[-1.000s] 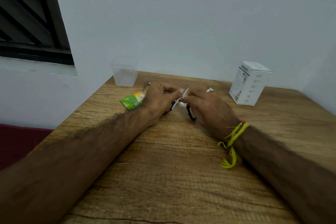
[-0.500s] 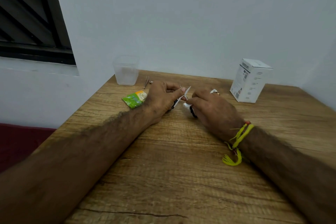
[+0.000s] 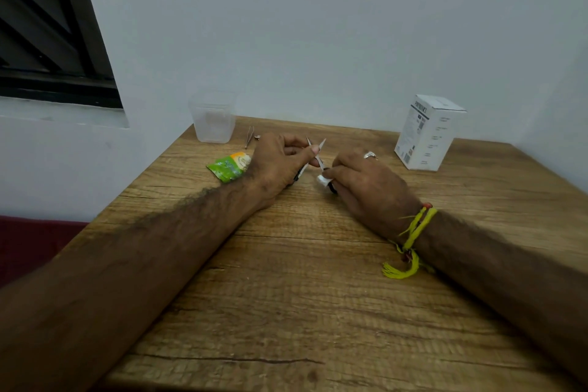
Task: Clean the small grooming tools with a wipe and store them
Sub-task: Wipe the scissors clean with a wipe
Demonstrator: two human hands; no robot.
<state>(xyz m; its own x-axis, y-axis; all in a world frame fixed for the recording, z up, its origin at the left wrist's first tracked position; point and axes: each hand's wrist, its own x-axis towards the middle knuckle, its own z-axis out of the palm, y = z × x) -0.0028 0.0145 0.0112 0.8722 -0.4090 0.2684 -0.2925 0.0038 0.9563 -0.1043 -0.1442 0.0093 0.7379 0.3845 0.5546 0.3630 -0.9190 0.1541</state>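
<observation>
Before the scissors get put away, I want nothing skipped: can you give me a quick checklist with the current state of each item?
1. Small scissors gripped by the left hand: ok.
2. White wipe pinched in the right hand: ok.
3. Wipe on the blades: not ok, it sits below them.
4. Blades wiped clean: cannot tell.
5. Clear plastic container upright, open-topped, for storing: ok.
6. Tweezers stored: not ok, they lie on the table beside the container.
</observation>
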